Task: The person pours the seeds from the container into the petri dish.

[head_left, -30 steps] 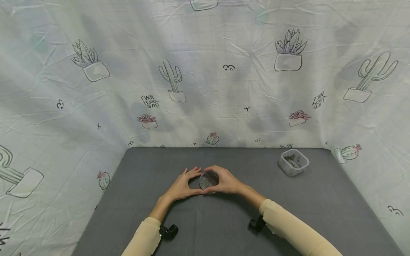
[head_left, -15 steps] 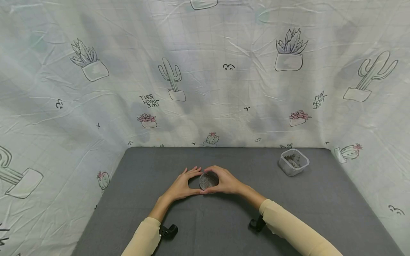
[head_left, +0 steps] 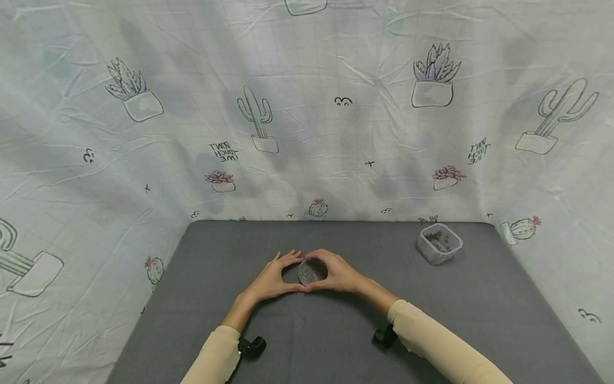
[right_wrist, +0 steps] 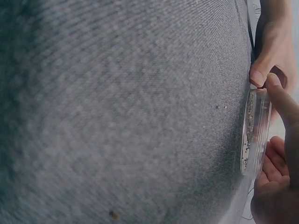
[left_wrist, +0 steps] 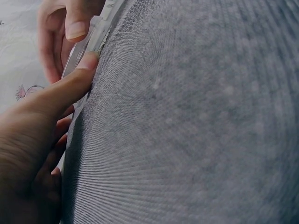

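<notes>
A clear, round, shallow petri dish (head_left: 310, 272) lies flat on the grey cloth in the head view. Small dark grains show through the wall of the petri dish (right_wrist: 252, 135) in the right wrist view. My right hand (head_left: 339, 273) grips it from the right, thumb at the near edge and fingers at the far edge. From the left, my left hand (head_left: 272, 278) holds the rim at its near and far edges, with a gap between palm and dish. Both thumb tips meet at the near rim. The left thumb (left_wrist: 77, 84) touches the dish's side.
At the back right stands a clear plastic tub (head_left: 437, 245) with dark crumbly material in it. The table (head_left: 297, 341) is covered in grey cloth. A white curtain (head_left: 307, 122) with cactus prints hangs behind and beside it. A brown speck (right_wrist: 113, 214) lies on the cloth.
Both hands keep their hold on the petri dish and stay in place. The reflection on the dish's top shifts slightly.
</notes>
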`<action>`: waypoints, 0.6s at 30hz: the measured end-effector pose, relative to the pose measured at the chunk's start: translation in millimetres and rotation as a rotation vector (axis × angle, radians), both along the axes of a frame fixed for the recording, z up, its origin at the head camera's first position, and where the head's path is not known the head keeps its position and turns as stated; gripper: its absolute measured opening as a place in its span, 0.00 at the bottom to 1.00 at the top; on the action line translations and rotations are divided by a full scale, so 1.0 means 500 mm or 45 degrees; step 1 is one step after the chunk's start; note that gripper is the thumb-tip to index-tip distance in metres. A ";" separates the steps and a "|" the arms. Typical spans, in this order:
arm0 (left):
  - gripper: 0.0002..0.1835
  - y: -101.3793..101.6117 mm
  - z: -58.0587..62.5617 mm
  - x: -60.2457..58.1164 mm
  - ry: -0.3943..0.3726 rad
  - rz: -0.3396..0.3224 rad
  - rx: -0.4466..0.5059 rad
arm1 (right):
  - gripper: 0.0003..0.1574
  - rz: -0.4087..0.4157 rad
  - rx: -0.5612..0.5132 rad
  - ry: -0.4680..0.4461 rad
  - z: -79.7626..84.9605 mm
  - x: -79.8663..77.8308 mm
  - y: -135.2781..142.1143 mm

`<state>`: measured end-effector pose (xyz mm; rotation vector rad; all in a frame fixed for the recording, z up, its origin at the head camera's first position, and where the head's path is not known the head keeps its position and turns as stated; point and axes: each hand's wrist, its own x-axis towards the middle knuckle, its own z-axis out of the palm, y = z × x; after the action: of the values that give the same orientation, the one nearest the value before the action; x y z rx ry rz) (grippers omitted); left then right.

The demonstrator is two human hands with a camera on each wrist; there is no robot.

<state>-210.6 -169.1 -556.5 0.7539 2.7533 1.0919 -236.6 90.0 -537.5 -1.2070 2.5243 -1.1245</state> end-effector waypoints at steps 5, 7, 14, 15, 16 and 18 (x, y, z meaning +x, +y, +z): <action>0.43 0.000 -0.004 -0.003 0.002 -0.015 -0.008 | 0.49 -0.002 0.001 0.019 -0.004 -0.002 0.004; 0.43 0.001 -0.006 -0.005 -0.005 -0.024 -0.011 | 0.49 -0.005 0.009 0.023 -0.005 -0.001 0.006; 0.45 -0.002 -0.002 -0.004 -0.017 -0.059 -0.007 | 0.46 -0.043 -0.003 -0.036 0.000 -0.001 0.014; 0.46 -0.003 0.000 -0.005 -0.027 -0.061 -0.003 | 0.45 -0.054 -0.010 -0.037 0.002 -0.002 0.017; 0.47 -0.005 0.003 -0.005 -0.038 -0.061 0.004 | 0.45 -0.064 -0.016 -0.036 0.004 -0.004 0.021; 0.48 -0.010 0.009 -0.005 -0.065 -0.055 0.011 | 0.43 -0.085 -0.031 -0.033 0.009 -0.007 0.032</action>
<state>-213.2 -174.2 -552.0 0.7720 2.6791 1.0994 -239.9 105.8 -533.0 -1.1139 2.5562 -1.1807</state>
